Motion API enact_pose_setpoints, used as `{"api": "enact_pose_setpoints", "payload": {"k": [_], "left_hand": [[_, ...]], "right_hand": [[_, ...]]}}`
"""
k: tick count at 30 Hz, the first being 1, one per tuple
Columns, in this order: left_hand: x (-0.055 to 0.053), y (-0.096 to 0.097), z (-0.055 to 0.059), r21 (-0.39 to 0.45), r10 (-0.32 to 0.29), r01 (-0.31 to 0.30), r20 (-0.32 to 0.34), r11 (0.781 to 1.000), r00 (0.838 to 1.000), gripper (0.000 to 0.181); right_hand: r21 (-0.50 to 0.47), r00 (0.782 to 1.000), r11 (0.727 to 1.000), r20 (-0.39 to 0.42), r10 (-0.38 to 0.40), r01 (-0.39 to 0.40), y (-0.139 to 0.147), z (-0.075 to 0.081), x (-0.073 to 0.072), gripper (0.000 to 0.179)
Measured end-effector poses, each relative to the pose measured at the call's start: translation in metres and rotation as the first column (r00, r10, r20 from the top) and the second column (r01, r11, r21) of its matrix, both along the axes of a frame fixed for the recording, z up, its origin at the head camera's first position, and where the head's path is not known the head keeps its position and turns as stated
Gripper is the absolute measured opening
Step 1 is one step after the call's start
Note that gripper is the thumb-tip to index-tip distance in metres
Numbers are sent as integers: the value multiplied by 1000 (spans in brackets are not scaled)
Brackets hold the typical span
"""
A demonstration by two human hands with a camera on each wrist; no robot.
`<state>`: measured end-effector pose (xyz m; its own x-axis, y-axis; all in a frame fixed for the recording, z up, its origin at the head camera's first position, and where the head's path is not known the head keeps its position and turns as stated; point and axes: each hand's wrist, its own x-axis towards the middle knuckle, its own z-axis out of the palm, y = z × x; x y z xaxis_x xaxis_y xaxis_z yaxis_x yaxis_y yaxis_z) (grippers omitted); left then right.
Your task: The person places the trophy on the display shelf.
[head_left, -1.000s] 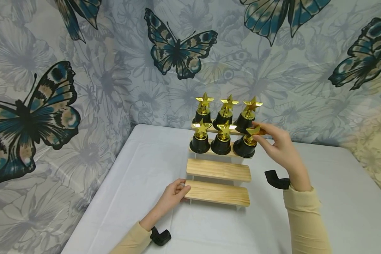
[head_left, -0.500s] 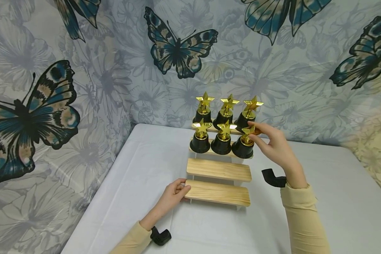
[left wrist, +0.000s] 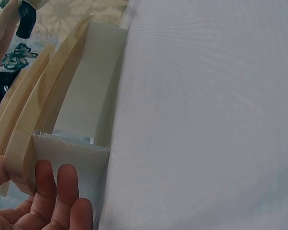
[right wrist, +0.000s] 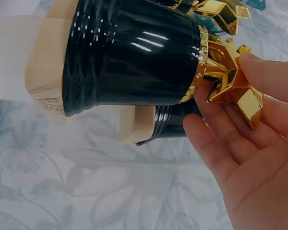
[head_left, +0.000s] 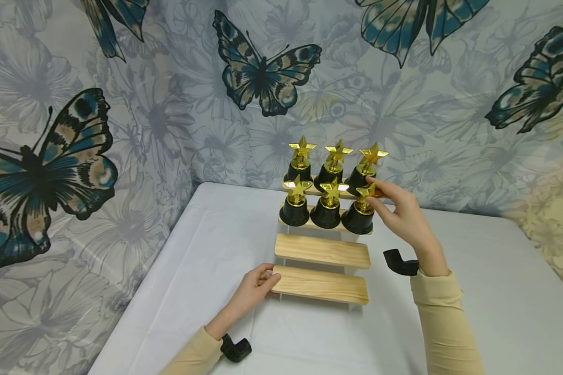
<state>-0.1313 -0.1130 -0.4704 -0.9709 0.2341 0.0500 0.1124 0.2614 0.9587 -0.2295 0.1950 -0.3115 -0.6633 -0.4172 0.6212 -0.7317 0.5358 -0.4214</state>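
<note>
A tiered wooden display stand (head_left: 321, 284) with several plank steps sits on the table. Three star trophies with gold tops and black bases stand on its top step, and three more on the step below. My right hand (head_left: 403, 216) pinches the gold star of the right-hand trophy (head_left: 358, 217) on that second step; in the right wrist view the trophy's black base (right wrist: 134, 52) rests at the plank's end. My left hand (head_left: 253, 286) grips the left end of the lowest plank (left wrist: 24, 158), thumb above and fingers against the white support (left wrist: 72, 155) beneath.
The two lower planks, including the third step (head_left: 322, 251), bear no trophies. A white cloth (head_left: 206, 239) covers the table. Behind it hangs a butterfly-patterned backdrop (head_left: 262, 146). Black wrist mounts (head_left: 400, 263) sit on both wrists.
My right hand has shifted the held trophy slightly left, toward its neighbour on the second step. The left hand keeps its grip on the lowest plank.
</note>
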Motion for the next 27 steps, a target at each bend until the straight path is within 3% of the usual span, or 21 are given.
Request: {"api": "enact_pose_setpoints", "payload": {"k": [6, 10, 15, 22, 24, 27], "left_hand": [[1, -2, 10, 43, -35, 34, 33, 999, 999, 40], [-1, -6, 5, 38, -36, 34, 50, 999, 998, 44], [-4, -10, -1, 8, -22, 22, 26, 1000, 999, 48], [-6, -18, 3, 1, 2, -2, 3, 1000, 1000, 43], [-8, -21, 5, -10, 35, -35, -13, 999, 999, 41], [-12, -27, 7, -86, 109, -119, -107, 989, 988, 41]], "right_hand": [[-3, 999, 1000, -25, -20, 19, 0, 0, 2, 51], [-18, 995, 999, -90, -31, 29, 0, 1, 5, 53], [-71, 984, 995, -156, -82, 72, 5, 1, 14, 54], [-41, 980, 992, -153, -128, 123, 20, -24, 30, 55], [-18, 980, 990, -141, -141, 140, 23, -33, 34, 55], [17, 981, 986, -103, -163, 165, 26, -45, 39, 54]]}}
